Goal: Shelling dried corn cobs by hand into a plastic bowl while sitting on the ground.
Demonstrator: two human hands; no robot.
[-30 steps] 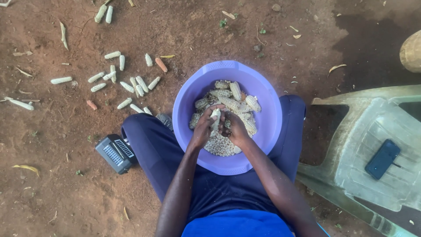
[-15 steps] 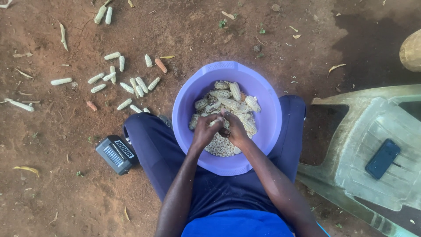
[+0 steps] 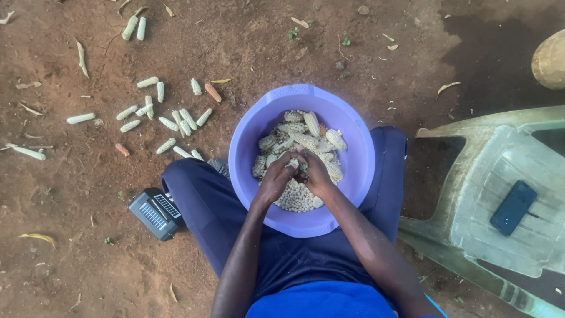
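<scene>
A purple plastic basin (image 3: 253, 135) rests between my knees, holding several maize cobs (image 3: 306, 132) at the back and a heap of loose kernels (image 3: 297, 197) at the front. My left hand (image 3: 275, 176) and my right hand (image 3: 315, 172) meet over the basin's middle, both closed around one maize cob (image 3: 296, 165) that is mostly hidden by my fingers. Bare, shelled cobs (image 3: 176, 121) lie scattered on the red dirt to the left of the basin.
A small dark radio-like box (image 3: 154, 213) sits on the ground by my left leg. A pale green plastic chair (image 3: 500, 194) lies to the right with a dark phone (image 3: 513, 207) on it. A round tan object (image 3: 550, 59) is at the upper right edge.
My hands have stayed over the basin and shifted only slightly, twisting on the cob between them.
</scene>
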